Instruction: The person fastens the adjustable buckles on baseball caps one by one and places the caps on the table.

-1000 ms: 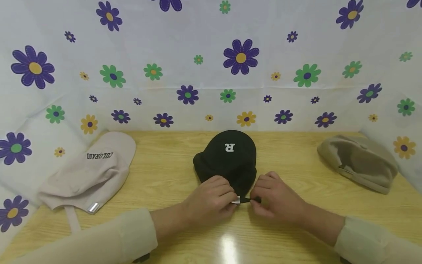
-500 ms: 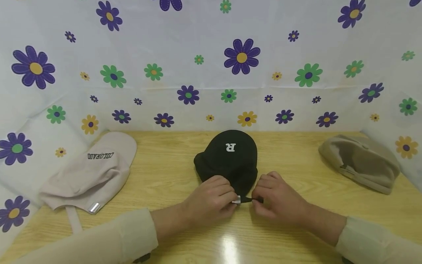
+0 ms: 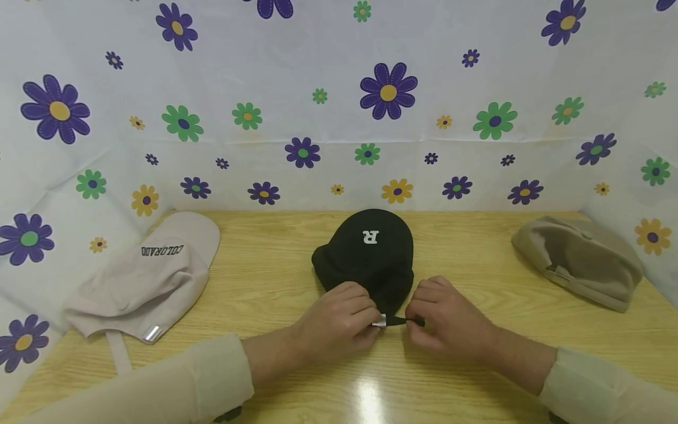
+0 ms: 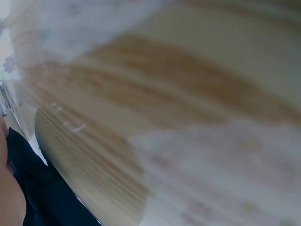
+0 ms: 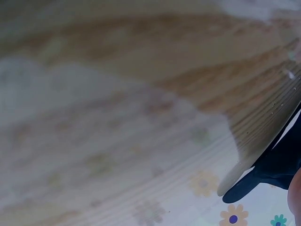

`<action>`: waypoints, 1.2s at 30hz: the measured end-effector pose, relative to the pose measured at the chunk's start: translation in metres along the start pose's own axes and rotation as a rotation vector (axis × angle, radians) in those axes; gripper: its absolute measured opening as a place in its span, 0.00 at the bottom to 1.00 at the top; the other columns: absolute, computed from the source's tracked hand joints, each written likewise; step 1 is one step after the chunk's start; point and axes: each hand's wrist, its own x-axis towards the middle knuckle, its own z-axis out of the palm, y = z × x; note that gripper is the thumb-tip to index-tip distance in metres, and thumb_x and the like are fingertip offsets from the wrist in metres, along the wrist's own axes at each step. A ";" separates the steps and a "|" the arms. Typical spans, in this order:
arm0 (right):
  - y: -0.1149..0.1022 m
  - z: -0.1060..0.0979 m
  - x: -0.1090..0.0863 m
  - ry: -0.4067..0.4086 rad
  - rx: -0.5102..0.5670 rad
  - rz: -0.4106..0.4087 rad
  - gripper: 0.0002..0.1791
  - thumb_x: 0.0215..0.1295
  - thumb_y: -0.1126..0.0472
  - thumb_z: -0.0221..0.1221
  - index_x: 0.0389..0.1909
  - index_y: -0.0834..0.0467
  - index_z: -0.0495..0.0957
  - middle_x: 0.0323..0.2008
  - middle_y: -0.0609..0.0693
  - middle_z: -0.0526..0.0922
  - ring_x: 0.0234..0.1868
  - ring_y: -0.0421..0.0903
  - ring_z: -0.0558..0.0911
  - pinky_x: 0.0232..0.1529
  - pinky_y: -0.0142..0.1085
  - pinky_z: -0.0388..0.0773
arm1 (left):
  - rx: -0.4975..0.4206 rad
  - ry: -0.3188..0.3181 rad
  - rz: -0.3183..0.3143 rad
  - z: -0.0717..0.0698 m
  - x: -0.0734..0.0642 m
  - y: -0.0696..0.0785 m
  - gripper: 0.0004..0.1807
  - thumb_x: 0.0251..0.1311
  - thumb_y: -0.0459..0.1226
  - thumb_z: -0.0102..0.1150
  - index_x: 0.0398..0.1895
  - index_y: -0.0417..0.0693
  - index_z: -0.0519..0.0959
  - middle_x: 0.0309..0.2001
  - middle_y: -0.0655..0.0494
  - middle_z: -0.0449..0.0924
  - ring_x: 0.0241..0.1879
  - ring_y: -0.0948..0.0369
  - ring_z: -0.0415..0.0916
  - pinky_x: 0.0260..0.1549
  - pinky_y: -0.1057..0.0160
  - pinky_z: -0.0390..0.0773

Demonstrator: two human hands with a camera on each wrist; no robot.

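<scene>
A black baseball cap [image 3: 384, 259] with a white R on its front lies mid-table, its crown slumped toward me. My left hand [image 3: 339, 321] grips its near edge, beside a small white piece [image 3: 379, 321] on the strap; whether that is a tag or a buckle I cannot tell. A thin black strap [image 3: 396, 321] stretches sideways between the hands, and my right hand [image 3: 445, 318] pinches its end. Dark fabric [image 4: 35, 183] fills the lower left corner of the left wrist view. In the right wrist view a dark strap-like end [image 5: 240, 188] shows near a fingertip.
A pale pink cap [image 3: 175, 282] marked COLORADO lies at left with its strap hanging down. At right rests a khaki cap [image 3: 598, 253]. Flower-printed cloth [image 3: 328, 53] borders the wooden table [image 3: 265, 247] at the back and sides.
Both hands keep nearly the same hold on the cap and strap. The right hand has shifted very slightly right, and the gap between the hands looks a touch wider.
</scene>
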 end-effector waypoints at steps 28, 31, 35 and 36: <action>-0.003 0.006 0.002 -0.012 -0.046 -0.129 0.06 0.60 0.55 0.67 0.34 0.52 0.84 0.36 0.43 0.83 0.42 0.43 0.80 0.52 0.38 0.74 | 0.025 0.041 0.041 0.005 -0.001 0.000 0.01 0.52 0.35 0.66 0.28 0.51 0.83 0.29 0.62 0.81 0.33 0.64 0.77 0.43 0.67 0.77; -0.002 0.006 0.002 -0.013 -0.046 -0.134 0.05 0.61 0.55 0.67 0.34 0.52 0.84 0.36 0.43 0.83 0.43 0.43 0.80 0.52 0.39 0.74 | 0.035 0.046 0.041 0.004 -0.001 0.001 0.03 0.49 0.35 0.68 0.27 0.51 0.83 0.29 0.63 0.81 0.33 0.64 0.77 0.43 0.66 0.77; -0.002 0.006 0.002 -0.007 -0.049 -0.151 0.05 0.63 0.55 0.65 0.34 0.52 0.84 0.37 0.44 0.84 0.43 0.43 0.80 0.51 0.40 0.75 | 0.035 0.045 0.043 0.004 -0.001 0.001 0.03 0.49 0.35 0.67 0.28 0.51 0.83 0.29 0.63 0.81 0.33 0.64 0.77 0.43 0.66 0.77; -0.002 0.006 0.002 -0.006 -0.050 -0.154 0.05 0.63 0.56 0.65 0.35 0.52 0.84 0.37 0.44 0.84 0.43 0.43 0.81 0.51 0.40 0.75 | 0.035 0.044 0.044 0.004 -0.001 0.001 0.02 0.51 0.35 0.66 0.28 0.51 0.83 0.29 0.63 0.81 0.33 0.64 0.77 0.43 0.66 0.77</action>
